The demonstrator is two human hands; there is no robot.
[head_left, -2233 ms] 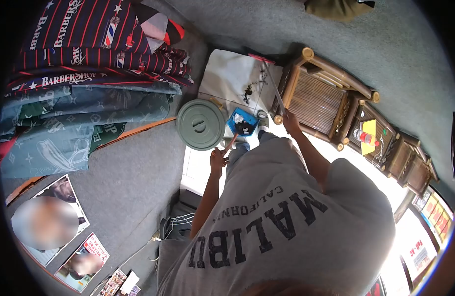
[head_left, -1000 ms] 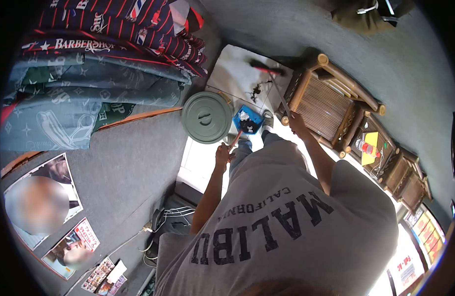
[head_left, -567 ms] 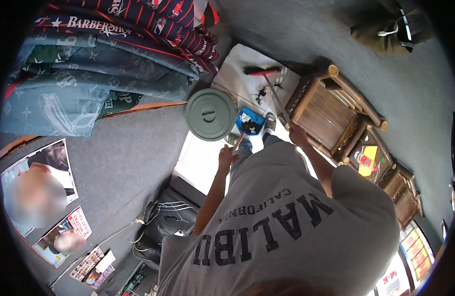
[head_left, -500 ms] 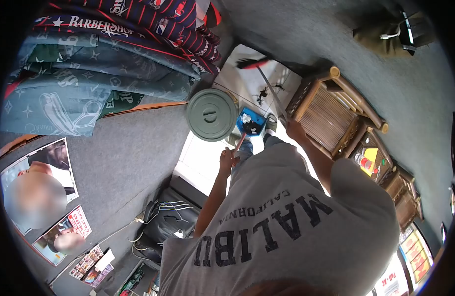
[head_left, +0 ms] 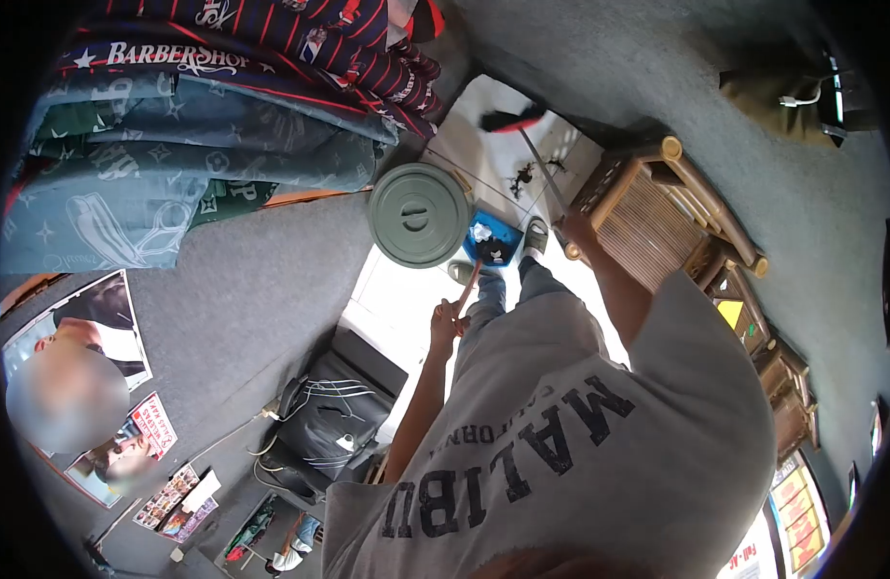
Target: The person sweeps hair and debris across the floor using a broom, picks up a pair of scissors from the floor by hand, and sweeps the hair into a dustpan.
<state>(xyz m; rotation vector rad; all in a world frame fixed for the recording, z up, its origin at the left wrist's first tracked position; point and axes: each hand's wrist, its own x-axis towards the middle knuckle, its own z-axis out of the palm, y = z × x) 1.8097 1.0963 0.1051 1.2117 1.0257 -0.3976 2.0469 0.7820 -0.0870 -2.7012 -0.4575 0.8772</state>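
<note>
My right hand (head_left: 578, 232) is closed around the handle of a broom (head_left: 538, 159). Its red head with black bristles is out over the pale floor tiles, near the far wall. Dark clumps of hair (head_left: 524, 179) lie on the tiles between the broom head and my feet. In my left hand (head_left: 447, 323) is the reddish handle of a blue dustpan (head_left: 504, 233), the fingers wrapped round it. The dustpan rests in front of my feet, with dark hair and crumpled white bits in it. Beside it, to the left, stands a green lidded bin (head_left: 419, 215).
Barber capes (head_left: 126, 207) hang along the left wall. A bamboo chair (head_left: 652, 227) stands close to my right arm, with more bamboo furniture behind it. At lower left is a black chair (head_left: 334, 415) with cables on it. Posters (head_left: 83, 333) cover part of the grey wall.
The view has shifted slightly. My right hand has moved a little forward, and the broom head sits slightly farther right. The dustpan stays beside the bin in my left hand.
</note>
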